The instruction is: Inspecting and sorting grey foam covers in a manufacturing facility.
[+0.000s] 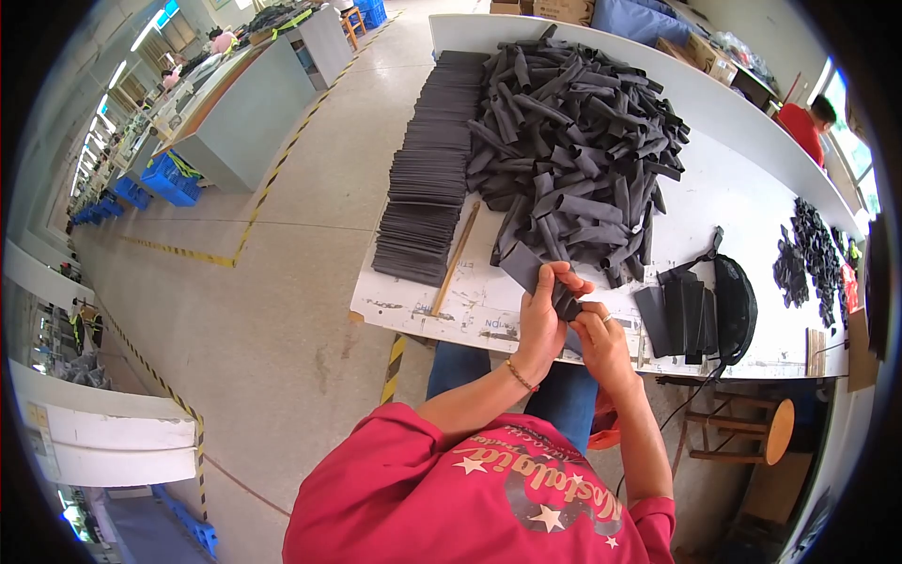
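A dark grey fabric piece (520, 267), folded into a flat tube, is held between my hands above the table's front edge. My left hand (545, 318) grips it along its length, with the fingers curled over it. At its near end, my right hand (603, 346) pinches the bunched fabric with thumb and fingers. Just beyond my hands lies a large loose heap of dark grey fabric tubes (573, 160). Left of the heap runs a long, neat row of flat, stacked fabric pieces (427, 169).
A thin wooden stick (458, 256) lies on the white table (395, 299). To the right are some flat dark pieces (686, 315) and a black pouch (735, 305). Small black bundles (816, 254) lie farther right. A wooden stool (776, 432) stands below; a person in red (800, 130) sits beyond.
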